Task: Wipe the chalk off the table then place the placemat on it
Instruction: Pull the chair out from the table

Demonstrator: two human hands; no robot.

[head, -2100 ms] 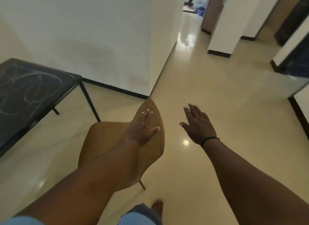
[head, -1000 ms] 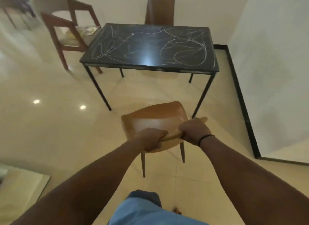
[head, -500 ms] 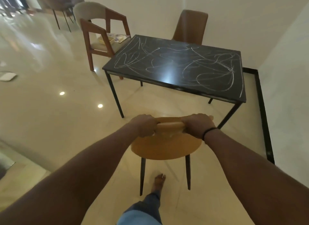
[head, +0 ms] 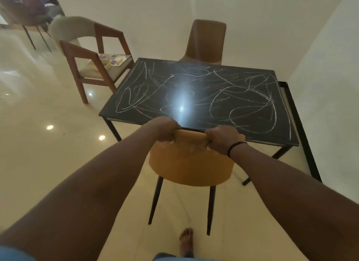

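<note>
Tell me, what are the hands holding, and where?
Both hands, left and right, grip the tan chair by the top edge of its backrest.

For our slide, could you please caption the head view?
Both hands grip a tan chair at the chalk-scribbled black table.

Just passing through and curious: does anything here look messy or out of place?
Yes: white chalk scribbles cover the whole black table. Also, a placemat-like sheet lies on the wooden armchair seat, not on the table.
</note>
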